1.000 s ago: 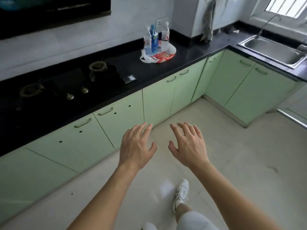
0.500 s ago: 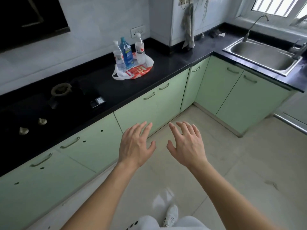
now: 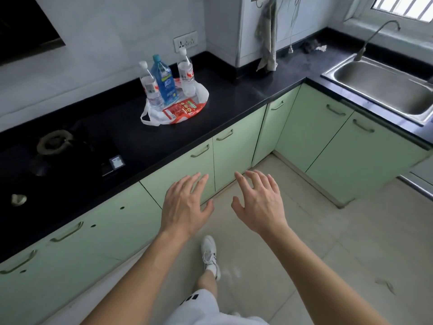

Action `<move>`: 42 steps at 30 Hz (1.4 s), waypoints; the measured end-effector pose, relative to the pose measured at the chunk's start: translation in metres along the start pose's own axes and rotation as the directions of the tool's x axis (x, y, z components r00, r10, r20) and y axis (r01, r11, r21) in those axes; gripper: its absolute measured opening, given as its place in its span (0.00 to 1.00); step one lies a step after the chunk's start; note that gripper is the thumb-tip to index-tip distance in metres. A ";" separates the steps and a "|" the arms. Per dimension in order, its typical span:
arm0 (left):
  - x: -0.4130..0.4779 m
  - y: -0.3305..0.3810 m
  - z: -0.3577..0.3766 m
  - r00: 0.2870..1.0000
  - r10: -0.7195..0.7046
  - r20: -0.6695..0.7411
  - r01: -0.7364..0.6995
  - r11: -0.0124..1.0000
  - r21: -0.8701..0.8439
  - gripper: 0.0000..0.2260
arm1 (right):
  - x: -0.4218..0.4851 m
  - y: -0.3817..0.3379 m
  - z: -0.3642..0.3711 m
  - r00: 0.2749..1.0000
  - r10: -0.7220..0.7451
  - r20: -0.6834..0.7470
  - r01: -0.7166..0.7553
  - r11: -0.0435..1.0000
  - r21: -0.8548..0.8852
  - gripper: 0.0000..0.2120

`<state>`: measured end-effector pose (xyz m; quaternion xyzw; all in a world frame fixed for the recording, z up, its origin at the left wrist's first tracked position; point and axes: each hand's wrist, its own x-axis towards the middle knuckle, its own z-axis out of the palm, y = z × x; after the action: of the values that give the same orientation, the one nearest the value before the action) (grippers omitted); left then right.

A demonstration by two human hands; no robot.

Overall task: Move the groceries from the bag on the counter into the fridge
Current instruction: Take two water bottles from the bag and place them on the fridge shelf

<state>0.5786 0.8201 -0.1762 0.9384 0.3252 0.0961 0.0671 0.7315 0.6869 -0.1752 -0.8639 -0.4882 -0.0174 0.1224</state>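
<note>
On the counter [image 3: 234,99], a bag [image 3: 154,118] lies open toward the back, between the stove [image 3: 54,141] at the left and the corner where the worktop turns right. Three bottles [image 3: 165,83] stand upright in it side by side, with a flat packet [image 3: 184,110] lying in front of them, nearer the counter's front edge. A sink [image 3: 384,90] is set into the right-hand run. A cloth [image 3: 267,43] hangs at the back corner.
</note>
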 end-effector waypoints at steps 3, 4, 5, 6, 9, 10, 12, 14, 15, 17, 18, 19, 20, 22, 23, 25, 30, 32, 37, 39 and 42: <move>0.047 -0.011 0.007 1.000 -0.012 -0.018 0.011 1.000 -0.011 0.28 | 0.046 0.007 0.006 1.000 -0.011 0.010 0.011 1.000 -0.021 0.28; 0.064 -0.016 0.009 1.000 -0.015 -0.022 0.015 1.000 -0.016 0.28 | 0.064 0.010 0.008 1.000 -0.016 0.005 0.017 0.999 -0.027 0.28; 0.083 -0.021 0.010 0.999 -0.019 -0.026 0.018 1.000 -0.021 0.28 | 0.083 0.011 0.010 1.000 -0.021 -0.004 0.021 0.999 -0.032 0.28; 0.102 -0.027 0.012 0.999 -0.021 -0.029 0.021 0.999 -0.028 0.28 | 0.102 0.013 0.010 1.000 -0.021 -0.012 0.021 0.999 -0.033 0.28; 0.160 -0.044 0.012 1.000 -0.019 -0.022 0.018 0.999 -0.045 0.28 | 0.161 0.013 0.011 1.000 -0.013 -0.005 0.013 0.999 -0.040 0.29; 0.177 -0.050 0.013 1.000 -0.016 -0.022 0.015 0.999 -0.046 0.28 | 0.180 0.012 0.012 1.000 -0.016 -0.007 0.016 0.999 -0.043 0.29; 0.210 -0.062 0.014 1.000 -0.004 -0.025 0.003 0.999 -0.045 0.28 | 0.215 0.010 0.017 1.000 -0.023 -0.013 0.022 0.999 -0.039 0.29; 0.237 -0.075 0.015 1.000 0.002 -0.027 -0.003 0.999 -0.036 0.28 | 0.245 0.008 0.022 1.000 -0.023 -0.011 0.022 0.999 -0.036 0.29; 0.249 -0.081 0.017 1.000 0.000 -0.025 -0.001 0.999 -0.036 0.28 | 0.258 0.008 0.025 1.000 -0.019 -0.006 0.019 0.999 -0.034 0.29; 0.269 -0.092 0.020 1.000 -0.015 -0.016 0.014 0.999 -0.047 0.28 | 0.280 0.009 0.030 1.000 -0.015 -0.006 0.015 1.000 -0.016 0.29; 0.277 -0.095 0.021 1.000 -0.026 -0.015 0.025 0.998 -0.052 0.28 | 0.290 0.009 0.032 1.000 -0.017 -0.010 0.017 1.000 -0.007 0.29; 0.284 -0.099 0.023 0.999 -0.034 -0.016 0.033 0.998 -0.051 0.28 | 0.299 0.010 0.034 1.000 -0.023 -0.015 0.023 1.000 -0.006 0.29; 0.291 -0.101 0.025 0.999 -0.041 -0.017 0.040 0.998 -0.048 0.29 | 0.309 0.011 0.036 0.999 -0.031 -0.019 0.031 1.000 -0.006 0.29; 0.305 -0.107 0.030 0.998 -0.063 -0.009 0.062 0.996 -0.058 0.29 | 0.331 0.014 0.042 0.999 -0.034 -0.017 0.035 0.999 0.016 0.28; 0.311 -0.110 0.033 0.997 -0.076 -0.006 0.075 0.995 -0.060 0.29 | 0.342 0.016 0.045 0.999 -0.037 -0.012 0.038 0.999 0.027 0.28; 0.323 -0.116 0.038 0.994 -0.107 -0.001 0.107 0.993 -0.051 0.29 | 0.363 0.018 0.051 0.998 -0.057 0.002 0.056 0.998 0.038 0.28; 0.359 -0.134 0.048 0.972 -0.233 -0.015 0.232 0.972 -0.024 0.30 | 0.424 0.026 0.068 0.988 -0.152 0.027 0.149 0.985 0.092 0.28; 0.373 -0.140 0.049 0.957 -0.289 -0.022 0.289 0.957 -0.013 0.30 | 0.450 0.028 0.074 0.978 -0.205 0.032 0.200 0.974 0.103 0.28; 0.406 -0.139 0.046 0.901 -0.430 -0.058 0.431 0.902 0.007 0.30 | 0.508 0.035 0.087 0.940 -0.340 0.043 0.326 0.927 0.187 0.25; 0.419 -0.135 0.045 0.875 -0.479 -0.077 0.481 0.876 0.018 0.30 | 0.525 0.037 0.092 0.919 -0.392 0.045 0.375 0.903 0.211 0.24; 0.431 -0.128 0.043 0.830 -0.548 -0.104 0.552 0.834 0.015 0.28 | 0.546 0.039 0.100 0.884 -0.464 0.053 0.439 0.865 0.244 0.25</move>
<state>0.8437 1.1857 -0.1831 0.8009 0.5860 0.1100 0.0555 1.0416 1.1487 -0.1977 -0.7055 -0.6818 0.0574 0.1849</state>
